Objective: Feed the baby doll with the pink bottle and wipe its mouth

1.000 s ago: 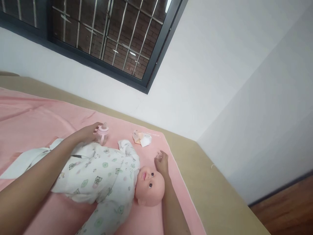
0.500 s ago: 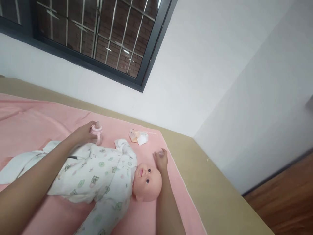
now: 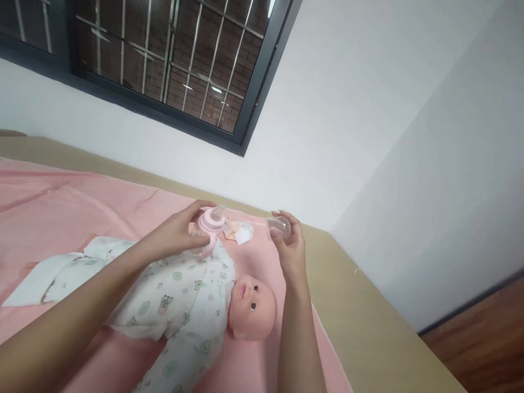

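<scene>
A baby doll point(image 3: 249, 308) in a white printed sleepsuit lies on its back on a pink blanket point(image 3: 61, 202). My left hand point(image 3: 180, 232) is closed round a pink baby bottle point(image 3: 208, 229) with handles, held in the air above the doll's chest, its teat pointing right. My right hand point(image 3: 289, 245) is raised beside it and pinches a clear bottle cap point(image 3: 280, 225). Bottle and cap are a short gap apart.
A small crumpled white and peach cloth point(image 3: 241, 233) lies on the blanket behind the bottle. The blanket covers a tan mattress point(image 3: 368, 327) set against a white wall under a barred window point(image 3: 164, 60). Wooden floor point(image 3: 483, 349) shows at the lower right.
My left hand lifted the pink bottle off the blanket and carried it right, above the doll. My right hand rose from the blanket beside the doll's head with the clear cap.
</scene>
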Motion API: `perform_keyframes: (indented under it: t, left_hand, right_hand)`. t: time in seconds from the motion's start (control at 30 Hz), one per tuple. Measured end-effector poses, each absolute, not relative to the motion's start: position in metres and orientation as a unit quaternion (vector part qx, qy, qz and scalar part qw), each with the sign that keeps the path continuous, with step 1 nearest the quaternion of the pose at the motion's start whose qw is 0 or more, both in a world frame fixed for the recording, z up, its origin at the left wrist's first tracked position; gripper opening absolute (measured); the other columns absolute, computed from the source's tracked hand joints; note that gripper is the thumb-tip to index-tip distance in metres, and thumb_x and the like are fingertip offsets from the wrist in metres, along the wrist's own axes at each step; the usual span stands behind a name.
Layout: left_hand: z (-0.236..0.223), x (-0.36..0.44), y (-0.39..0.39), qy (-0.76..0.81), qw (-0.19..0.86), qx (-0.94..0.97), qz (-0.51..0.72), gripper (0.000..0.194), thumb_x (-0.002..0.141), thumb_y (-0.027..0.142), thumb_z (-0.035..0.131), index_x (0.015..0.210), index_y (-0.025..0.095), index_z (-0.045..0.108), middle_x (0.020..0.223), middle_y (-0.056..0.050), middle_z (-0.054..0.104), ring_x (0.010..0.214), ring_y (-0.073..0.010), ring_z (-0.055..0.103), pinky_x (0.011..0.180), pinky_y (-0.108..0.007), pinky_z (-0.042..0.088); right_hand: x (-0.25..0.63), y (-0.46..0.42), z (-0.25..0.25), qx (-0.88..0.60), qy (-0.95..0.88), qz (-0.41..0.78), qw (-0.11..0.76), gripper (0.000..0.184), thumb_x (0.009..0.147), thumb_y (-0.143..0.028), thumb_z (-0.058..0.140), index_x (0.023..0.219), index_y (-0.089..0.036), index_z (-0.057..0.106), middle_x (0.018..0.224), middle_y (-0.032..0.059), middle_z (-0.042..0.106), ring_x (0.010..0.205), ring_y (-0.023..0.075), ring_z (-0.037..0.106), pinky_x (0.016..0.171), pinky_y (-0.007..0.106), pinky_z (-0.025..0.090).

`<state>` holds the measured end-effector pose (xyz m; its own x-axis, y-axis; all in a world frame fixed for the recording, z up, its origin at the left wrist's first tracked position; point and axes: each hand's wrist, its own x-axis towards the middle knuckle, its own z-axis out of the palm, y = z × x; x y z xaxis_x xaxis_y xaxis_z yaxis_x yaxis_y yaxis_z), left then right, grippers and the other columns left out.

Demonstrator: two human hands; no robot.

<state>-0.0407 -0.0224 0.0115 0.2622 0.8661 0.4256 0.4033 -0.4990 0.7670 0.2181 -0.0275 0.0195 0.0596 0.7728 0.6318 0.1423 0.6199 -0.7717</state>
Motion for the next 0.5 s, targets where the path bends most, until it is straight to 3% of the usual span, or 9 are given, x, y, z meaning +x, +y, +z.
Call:
perform_keyframes:
  t: [0.13,0.33,0.5]
  left_hand:
    - [0.025,-0.024,-0.058,0.410,0.220,0.795,0.389,0.063,0.070,0.029,0.060,0.130,0.029,0.040,0.132,-0.003,0.050,0.116,-0.0291,0.052,0.091,-0.034,0.046]
    - [0.031,-0.015,-0.076,0.410,0.227,0.809,0.354,0.063,0.072,0.028,0.058,0.132,0.033,0.037,0.118,-0.003,0.057,0.104,-0.0277,0.058,0.076,-0.030,0.050]
    - [0.028,-0.016,-0.073,0.413,0.236,0.806,0.353,0.069,0.071,0.029,0.059,0.135,0.033,0.031,0.113,-0.004,0.060,0.100,-0.0280,0.059,0.073,-0.030,0.050]
  right_hand:
    - [0.188,-0.067,0.038,-0.284,-0.676,0.236,0.637,0.053,0.071,-0.031,0.074,0.118,-0.027,0.050,0.129,0.0068,0.051,0.109,0.0192,0.057,0.093,0.034,0.048]
    - [0.169,-0.082,0.035,-0.311,-0.734,0.240,0.554,0.045,0.075,-0.029,0.071,0.116,-0.030,0.054,0.120,0.0033,0.056,0.115,0.0203,0.053,0.098,0.035,0.045]
    - [0.159,-0.079,0.028,-0.322,-0.766,0.253,0.496,0.051,0.075,-0.030,0.070,0.122,-0.031,0.051,0.123,0.0034,0.053,0.115,0.0201,0.051,0.098,0.035,0.045]
